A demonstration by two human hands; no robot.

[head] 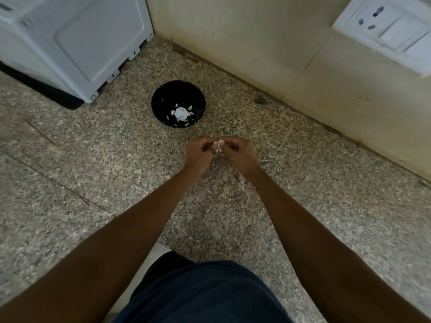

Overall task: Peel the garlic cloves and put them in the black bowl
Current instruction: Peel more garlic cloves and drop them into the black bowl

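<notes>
Pinching one garlic clove [219, 145]: left hand [200, 153] + right hand [240, 152] | one black bowl [161, 99]

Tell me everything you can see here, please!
bowl: one, black, on the counter beyond the hands
garlic cloves: several, white, inside the bowl
garlic: one piece, white, pinched between both hands
counter: one, speckled grey stone, under everything
appliance: one, white, back left on the counter
socket: one, white, on the wall at upper right
wall: beige, behind the counter
left hand: one, holds the garlic
right hand: one, holds the garlic
</notes>
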